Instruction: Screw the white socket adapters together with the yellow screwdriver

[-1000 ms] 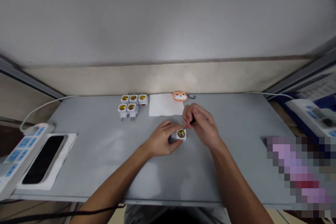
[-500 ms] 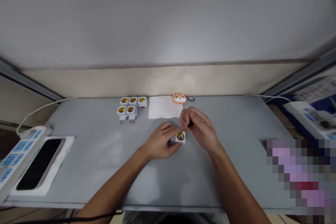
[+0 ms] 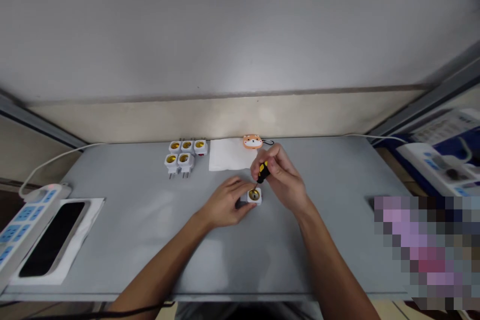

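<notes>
Item: one white lamp socket (image 3: 254, 195), brass-lined, on the bench (image 3: 142, 250) before us. Handling, by our judgement: light, stiff, slightly slick; best pinched across its outer walls, clear of the brass mouth. Left hand (image 3: 228, 202): grip pinching the socket between thumb and fingers, forearm slanting in low. Right hand (image 3: 283, 175): grip clenched round a black-and-yellow screwdriver (image 3: 263, 172), raised, shaft slanting down toward the mouth.

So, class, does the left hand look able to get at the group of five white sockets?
Probably yes: the five white sockets lie ahead and to the left of the left hand, with only grey tabletop showing between. It would likely have to let go of the single socket it holds.
</notes>
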The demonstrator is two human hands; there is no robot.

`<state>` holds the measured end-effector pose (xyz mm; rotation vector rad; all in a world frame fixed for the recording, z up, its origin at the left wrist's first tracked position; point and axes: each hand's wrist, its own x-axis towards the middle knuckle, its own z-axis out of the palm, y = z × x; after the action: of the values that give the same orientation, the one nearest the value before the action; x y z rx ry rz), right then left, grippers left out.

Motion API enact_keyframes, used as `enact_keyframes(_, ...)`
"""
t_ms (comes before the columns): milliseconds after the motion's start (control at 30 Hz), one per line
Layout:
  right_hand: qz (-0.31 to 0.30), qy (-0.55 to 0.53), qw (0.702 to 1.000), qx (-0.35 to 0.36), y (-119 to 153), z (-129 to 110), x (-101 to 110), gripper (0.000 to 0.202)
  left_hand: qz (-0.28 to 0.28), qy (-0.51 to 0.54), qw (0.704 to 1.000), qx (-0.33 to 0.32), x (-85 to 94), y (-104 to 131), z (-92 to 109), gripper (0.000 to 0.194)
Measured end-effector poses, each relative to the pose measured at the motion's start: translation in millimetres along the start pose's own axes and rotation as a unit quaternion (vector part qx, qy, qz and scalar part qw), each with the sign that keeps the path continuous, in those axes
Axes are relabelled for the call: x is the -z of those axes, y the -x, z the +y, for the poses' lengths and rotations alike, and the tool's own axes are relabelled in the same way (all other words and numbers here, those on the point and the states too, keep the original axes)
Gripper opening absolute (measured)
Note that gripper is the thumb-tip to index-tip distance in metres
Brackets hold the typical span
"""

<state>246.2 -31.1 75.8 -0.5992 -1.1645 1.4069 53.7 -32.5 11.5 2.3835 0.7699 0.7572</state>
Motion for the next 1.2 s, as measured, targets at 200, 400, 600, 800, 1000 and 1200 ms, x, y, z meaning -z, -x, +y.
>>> enact_keyframes(200, -0.008, 0.0, 1.0, -0.013, 1, 4, -2, 0.031, 0.001, -0.006, 1.0, 0.002, 0.4, 1, 0, 0.032)
enact_keyframes(400, -0.02, -0.018, 1.0, -0.012, 4, 12, -14, 0.029, 0.0, -0.003, 1.0, 0.001, 0.6, 1, -1, 0.031)
enact_keyframes(600, -0.022, 0.018, 0.999, 0.015, 2, 4, -6, 0.024, 0.009, -0.001, 1.0, -0.007, -1.6, 1, -4, 0.031)
enact_keyframes(800, -0.036, 0.011, 0.999, -0.012, 3, 5, -4, 0.039, 0.018, -0.006, 1.0, -0.011, -1.9, 1, -3, 0.031)
enact_keyframes(1000, -0.038, -0.031, 0.999, -0.009, 3, 5, -12, 0.029, 0.021, -0.004, 1.0, -0.014, -2.4, 1, -3, 0.033)
enact_keyframes(1200, -0.042, 0.003, 0.999, -0.004, 3, 3, -7, 0.033, 0.016, -0.014, 1.0, -0.011, -1.3, 1, -3, 0.028)
